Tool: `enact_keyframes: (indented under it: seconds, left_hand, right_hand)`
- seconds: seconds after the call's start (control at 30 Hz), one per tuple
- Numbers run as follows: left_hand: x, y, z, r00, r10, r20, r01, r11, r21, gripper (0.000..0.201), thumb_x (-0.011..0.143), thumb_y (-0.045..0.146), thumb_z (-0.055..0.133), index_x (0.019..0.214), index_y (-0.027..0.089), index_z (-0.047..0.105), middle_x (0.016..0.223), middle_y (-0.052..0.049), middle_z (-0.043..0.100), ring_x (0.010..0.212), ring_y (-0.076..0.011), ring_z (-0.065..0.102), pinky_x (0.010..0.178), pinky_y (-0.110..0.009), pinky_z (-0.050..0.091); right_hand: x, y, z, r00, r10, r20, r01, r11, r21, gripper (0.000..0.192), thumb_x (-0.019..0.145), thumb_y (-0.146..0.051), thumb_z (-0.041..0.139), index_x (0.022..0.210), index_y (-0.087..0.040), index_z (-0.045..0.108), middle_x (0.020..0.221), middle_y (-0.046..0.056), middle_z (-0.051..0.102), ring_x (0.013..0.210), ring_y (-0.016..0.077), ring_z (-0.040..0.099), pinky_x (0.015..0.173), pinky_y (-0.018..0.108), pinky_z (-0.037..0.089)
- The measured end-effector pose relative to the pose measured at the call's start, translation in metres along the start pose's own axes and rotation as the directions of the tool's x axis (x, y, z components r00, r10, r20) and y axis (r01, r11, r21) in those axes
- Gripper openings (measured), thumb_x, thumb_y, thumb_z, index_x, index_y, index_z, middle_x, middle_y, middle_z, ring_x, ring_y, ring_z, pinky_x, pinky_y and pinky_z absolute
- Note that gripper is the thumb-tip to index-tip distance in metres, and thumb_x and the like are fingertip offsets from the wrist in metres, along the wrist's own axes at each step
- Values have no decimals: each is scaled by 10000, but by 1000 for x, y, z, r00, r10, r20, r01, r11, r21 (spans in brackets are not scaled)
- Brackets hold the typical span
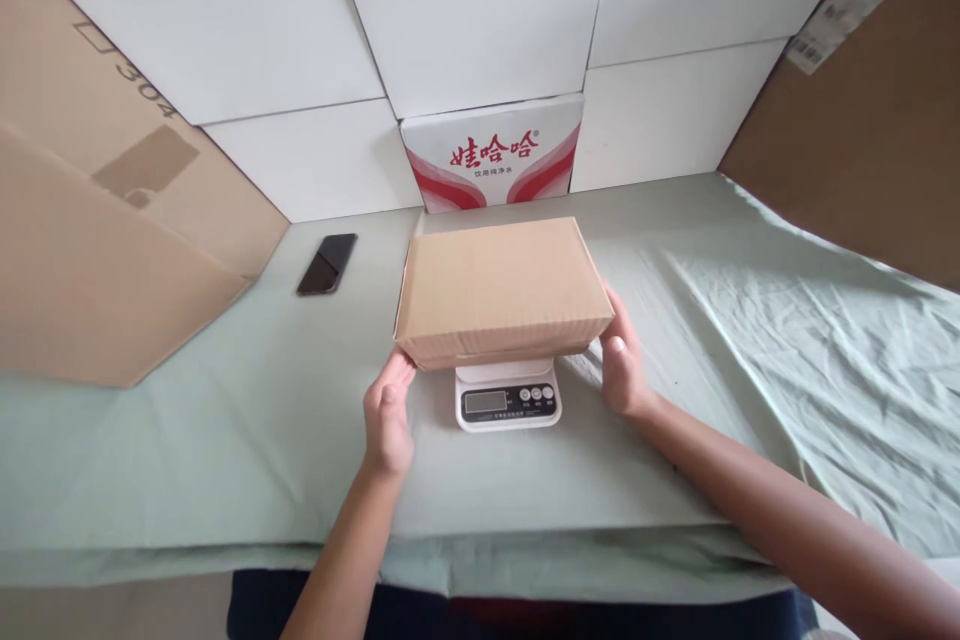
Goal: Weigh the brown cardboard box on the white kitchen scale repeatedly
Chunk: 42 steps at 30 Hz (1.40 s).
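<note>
Cardboard box (pixel 502 285) was over the white scale (pixel 510 400), whose display (pixel 485 402) lay at six o'clock. Left hand (pixel 388 420) held the box's eight o'clock corner; right hand (pixel 624 365), its four o'clock end. Alignment appeared done; neither hand had released it; contact with the scale was undetermined.

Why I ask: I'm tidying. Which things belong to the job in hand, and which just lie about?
In use:
cardboard box between left hand and right hand
digital scale below

Apparently aside:
black phone
printed carton
left brown carton
right brown carton
</note>
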<state>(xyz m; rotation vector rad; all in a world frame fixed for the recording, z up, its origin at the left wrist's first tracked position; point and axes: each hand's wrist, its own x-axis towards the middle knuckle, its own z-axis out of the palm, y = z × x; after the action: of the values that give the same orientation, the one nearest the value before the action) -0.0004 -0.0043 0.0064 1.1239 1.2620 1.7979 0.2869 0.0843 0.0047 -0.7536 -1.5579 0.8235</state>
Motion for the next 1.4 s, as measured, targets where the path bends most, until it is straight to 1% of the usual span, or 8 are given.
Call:
enact_keyframes:
  seconds: [0.13,0.27,0.47,0.67,0.8,0.9,1.03,1.4]
  left_hand:
    - [17,10,4,999,29,18,-29,999,-35,735,896,740,598,1343,175,746,1456,-207,689,1485,-412,541,1225,-570,424]
    - [65,18,17,998,11,60,-8,999,-53,811,857,819,583,1371,206,716,1527,-194,638,1514,-396,511,1268,-564,363]
    - [132,-21,46,994,-104,44,107,991,-83,961,723,919,631,1371,212,690,1576,-221,585,1562,-389,448,1290,-554,320]
    - [132,-56,50,982,-183,39,185,980,-78,950,783,884,607,1415,178,659,1602,-236,553,1554,-372,462,1280,-522,358]
    - [137,-57,40,982,-188,30,190,980,-62,947,791,867,615,1443,182,649,1622,-222,535,1553,-362,465,1284,-508,356]
    - [146,-52,23,986,-159,-53,155,986,-61,901,825,848,585,1447,200,654,1670,-196,478,1591,-328,407,1305,-474,319]
    - [150,-48,5,987,-124,-105,118,991,-63,902,869,839,517,1467,174,634,1691,-218,435,1606,-314,379,1309,-463,308]
    - [142,-54,16,992,-123,19,124,991,-53,928,804,885,576,1409,191,693,1657,-225,484,1584,-361,406,1304,-521,317]
  right_hand:
    - [13,1,5,998,-58,27,58,998,16,703,1025,-700,364,1660,-402,321,1765,-14,361,1638,344,339,1354,617,294]
    - [56,12,10,994,-102,24,103,994,-27,761,999,-726,422,1661,-370,299,1749,40,387,1615,336,383,1346,566,331]
    - [103,45,23,999,-12,-47,10,999,-40,836,954,-782,451,1651,-347,297,1741,62,386,1615,346,361,1364,591,251]
    - [100,55,26,995,63,-82,-69,996,-60,843,947,-784,445,1634,-304,347,1735,69,403,1621,332,361,1382,570,230]
    - [99,63,20,990,123,-74,-127,990,-64,814,958,-776,434,1625,-317,351,1753,61,377,1640,326,329,1369,578,256]
    - [100,76,9,964,222,-147,-228,974,-20,819,963,-770,403,1648,-340,279,1786,84,297,1635,340,337,1306,636,336]
    - [101,88,-3,924,304,-233,-299,952,58,811,944,-776,372,1636,-364,283,1759,105,342,1615,338,376,1250,667,396]
    - [96,68,5,971,235,-40,-233,971,53,815,949,-773,439,1624,-325,351,1754,70,387,1648,305,342,1328,640,325]
